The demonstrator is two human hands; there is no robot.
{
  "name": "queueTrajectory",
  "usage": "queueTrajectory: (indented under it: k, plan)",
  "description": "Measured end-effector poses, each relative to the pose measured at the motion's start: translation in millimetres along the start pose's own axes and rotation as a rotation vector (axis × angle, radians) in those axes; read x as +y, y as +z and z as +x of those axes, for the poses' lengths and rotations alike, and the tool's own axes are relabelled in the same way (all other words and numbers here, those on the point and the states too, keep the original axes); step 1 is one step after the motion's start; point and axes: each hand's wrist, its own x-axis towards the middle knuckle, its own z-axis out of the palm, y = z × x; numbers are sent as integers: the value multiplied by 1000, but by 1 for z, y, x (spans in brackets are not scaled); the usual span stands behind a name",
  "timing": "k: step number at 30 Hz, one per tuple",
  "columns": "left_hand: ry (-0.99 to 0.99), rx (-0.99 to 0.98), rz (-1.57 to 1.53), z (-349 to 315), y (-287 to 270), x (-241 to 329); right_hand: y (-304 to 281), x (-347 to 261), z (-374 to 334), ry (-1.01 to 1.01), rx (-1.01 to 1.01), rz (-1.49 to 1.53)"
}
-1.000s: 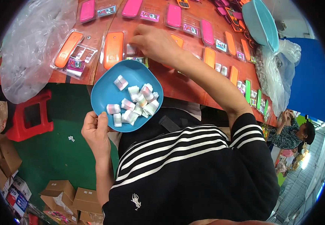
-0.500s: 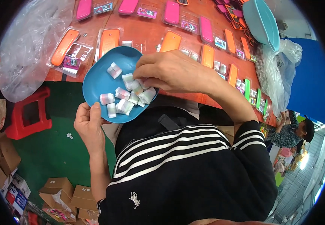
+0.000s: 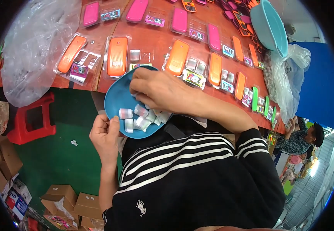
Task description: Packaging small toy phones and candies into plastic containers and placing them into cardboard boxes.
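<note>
A blue plastic bowl (image 3: 115, 96) is held in front of my body, close to the table's near edge. My left hand (image 3: 106, 133) grips its left rim, thumb on the inside. Several small white wrapped rolls (image 3: 140, 111) with pinkish bands lie in the lower part of the bowl. My right hand (image 3: 153, 88) reaches over the bowl from the right, its fingers closed together; whatever they hold is hidden. Just beyond the bowl, an orange toy phone (image 3: 117, 56) lies in a clear plastic tray with one wrapped roll (image 3: 135, 55) beside it.
The red table (image 3: 151, 48) carries rows of similar trays with pink, orange and green pieces. A light-blue basin (image 3: 269, 29) and plastic bags (image 3: 39, 46) stand at its ends. A red stool (image 3: 32, 119) and cardboard boxes (image 3: 59, 194) are at left; another person (image 3: 296, 134) is at far right.
The bowl and my left hand have moved right and nearer to my body. My right hand has shifted slightly left and down, now covering some rolls. More of the near trays shows.
</note>
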Motion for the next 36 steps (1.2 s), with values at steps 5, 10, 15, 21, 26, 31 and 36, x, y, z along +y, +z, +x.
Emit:
queueTrajectory:
  k: [5, 10, 15, 21, 26, 31, 36]
  plan:
    - [-19, -6, 12, 1, -7, -11, -7, 1, -8, 65, 28, 251]
    - [-21, 11, -9, -3, -11, -11, -15, 29, 1, 53, 388, -132]
    - [25, -1, 5, -3, -16, -16, -15, 32, 6, 65, 386, 10]
    - [-37, 25, -47, 2, -9, -4, -27, -4, 1, -84, 170, 311]
    - [-12, 0, -88, 6, -4, -1, -31, 11, -10, 71, -71, -83]
    - [38, -4, -52, 5, -2, -1, -19, -6, -9, 139, -233, -49]
    - [18, 2, -26, 2, -6, -7, -28, 5, -4, 231, -58, 490]
